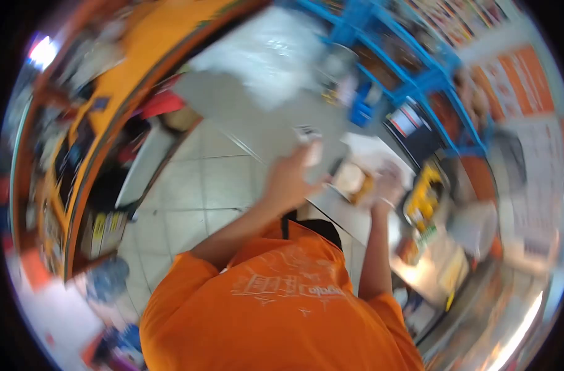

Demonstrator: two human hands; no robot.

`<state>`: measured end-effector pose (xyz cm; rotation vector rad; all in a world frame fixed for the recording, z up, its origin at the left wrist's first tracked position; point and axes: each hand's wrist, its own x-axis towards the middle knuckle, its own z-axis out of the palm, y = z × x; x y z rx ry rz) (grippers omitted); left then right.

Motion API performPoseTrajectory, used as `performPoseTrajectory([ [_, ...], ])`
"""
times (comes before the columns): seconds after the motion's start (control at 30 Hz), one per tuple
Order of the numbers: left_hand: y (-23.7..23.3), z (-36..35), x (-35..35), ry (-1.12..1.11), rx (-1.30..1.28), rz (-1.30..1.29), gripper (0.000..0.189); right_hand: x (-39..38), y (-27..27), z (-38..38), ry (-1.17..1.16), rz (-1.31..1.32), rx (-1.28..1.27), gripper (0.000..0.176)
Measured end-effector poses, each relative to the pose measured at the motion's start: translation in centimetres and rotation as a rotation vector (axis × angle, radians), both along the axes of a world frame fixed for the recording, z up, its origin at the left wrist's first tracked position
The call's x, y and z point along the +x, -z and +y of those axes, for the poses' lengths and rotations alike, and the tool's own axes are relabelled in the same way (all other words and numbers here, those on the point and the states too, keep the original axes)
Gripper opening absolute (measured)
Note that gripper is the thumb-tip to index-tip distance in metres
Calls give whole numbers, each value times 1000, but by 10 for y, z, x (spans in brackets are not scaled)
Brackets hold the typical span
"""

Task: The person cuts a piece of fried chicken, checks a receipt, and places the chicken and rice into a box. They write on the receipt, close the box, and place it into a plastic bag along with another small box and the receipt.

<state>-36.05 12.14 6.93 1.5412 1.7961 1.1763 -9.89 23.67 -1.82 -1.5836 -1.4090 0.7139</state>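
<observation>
My left hand [288, 176] reaches over the edge of the grey table, its fingers around a small white piece with dark print [311, 147], which looks like a label or small packet. To the right, my right hand [390, 184] is over a white sheet [368, 147], its fingers smeared by motion. Close beside its fingers, between the two hands, lies a round white thing [348, 178] with a yellow-brown part [363, 187] next to it. Whether my right hand grips it, I cannot tell.
Clear plastic [266, 52] covers the table's far part. Blue shelving [412, 74] stands at the back right, with a black-framed device [412, 127] before it. A yellow item [425, 193] sits right of my right hand. Orange-edged shelves [108, 136] line the left, above tiled floor [176, 191].
</observation>
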Motion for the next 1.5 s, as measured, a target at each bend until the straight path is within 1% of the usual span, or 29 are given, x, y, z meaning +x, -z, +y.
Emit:
performPoseTrajectory([
  [0.03,4,-9,12,40,-72,183,91,-11,6,0,-59,219,103,35],
  [0.07,-4,-13,22,55,-82,132,100,-40,-25,1,10,441,37,37],
  [0.13,-7,-25,43,-58,-21,173,102,-93,-62,4,88,483,-108,33],
  [0.2,-8,-33,38,-228,-50,176,101,-131,-48,6,-4,538,-87,32],
  [0.27,-2,-32,17,-340,-49,175,100,-176,-39,-4,-187,523,-51,30],
  [0.33,7,-34,-24,-571,-101,109,101,-208,-47,-26,-461,650,-206,32],
  [0.4,-1,-42,-65,-643,-79,90,101,-243,-46,-58,-593,734,-286,36],
  [0.47,-5,-52,-101,-719,-37,66,102,-271,-22,-81,-751,843,-323,50],
  [0.5,-3,-58,-116,-757,-57,47,101,-286,-19,-89,-783,831,-308,50],
  [0.57,11,-73,-150,-821,-47,18,101,-320,-17,-103,-973,623,-364,59],
  [0.6,26,-80,-168,-872,-10,39,95,-336,-18,-109,-1011,607,-342,59],
  [0.67,50,-92,-221,-969,62,43,90,-374,-26,-116,-1227,368,-468,61],
  [0.7,61,-101,-249,-1039,86,145,83,-395,-34,-120,-1266,333,-453,61],
  [0.77,61,-129,-297,-1144,105,228,76,-427,-57,-135,-1317,202,-843,56],
  [0.8,46,-148,-324,-1166,89,131,74,-445,-68,-140,-1345,176,-838,56],
  [0.87,32,-180,-367,-1211,78,37,73,-484,-84,-149,-1576,364,-785,52],
  [0.9,32,-194,-382,-1244,135,55,71,-503,-75,-150,-1495,410,-744,42],
  [1.0,15,-229,-401,-1307,184,90,69,-554,-82,-155,-1488,526,-686,39],
  [1.03,14,-237,-405,-1341,223,131,70,-567,-87,-161,-1383,554,-669,40],
  [1.13,10,-254,-413,-1399,271,141,73,-603,-90,-173,-1446,540,-562,50],
  [1.17,7,-259,-414,-1443,232,133,73,-615,-86,-176,-1491,569,-541,44],
  [1.2,0,-263,-416,-1489,192,127,74,-629,-79,-174,-1506,567,-548,44],
  [1.27,-7,-270,-424,-1504,232,113,74,-658,-67,-173,-1677,181,-463,29],
  [1.3,-6,-272,-430,-1549,237,197,73,-671,-86,-186,-1651,146,-376,8],
  [1.33,-6,-274,-437,-1582,243,283,73,-690,-81,-191,-1655,157,-389,8],
  [1.4,-9,-279,-451,-1589,196,291,73,-732,-69,-195,-1719,-1,-11,11],
  [1.43,-11,-280,-459,-1618,182,308,73,-754,-71,-200,-1771,155,147,13],
  [1.47,-11,-282,-469,-1649,168,324,74,-773,-76,-201,-1762,165,141,13],
  [1.5,-9,-288,-482,-1672,139,413,74,-792,-86,-203,-1736,58,349,13],
])
